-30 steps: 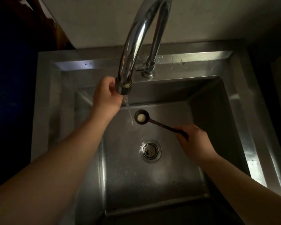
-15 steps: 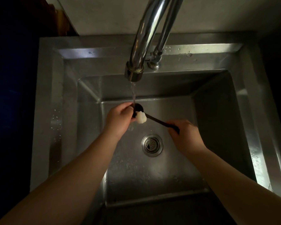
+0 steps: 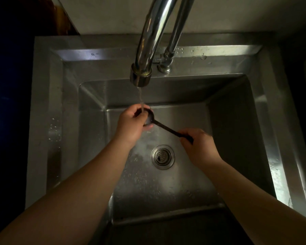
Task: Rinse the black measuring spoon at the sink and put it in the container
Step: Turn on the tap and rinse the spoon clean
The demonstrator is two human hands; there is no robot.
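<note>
I am mid-rinse: my right hand [image 3: 199, 147] grips the black measuring spoon [image 3: 163, 126] by its handle, my left hand [image 3: 131, 124] cups its bowl under the faucet [image 3: 145, 55] stream, and next I judge it goes to the container, unseen here.

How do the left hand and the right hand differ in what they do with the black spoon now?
The left hand wraps the bowl of the black measuring spoon, directly under the water stream; the right hand pinches the handle end, away from the stream. The left hand sits farther back in the sink; the right is nearer the drain. Both touch the spoon.
</note>
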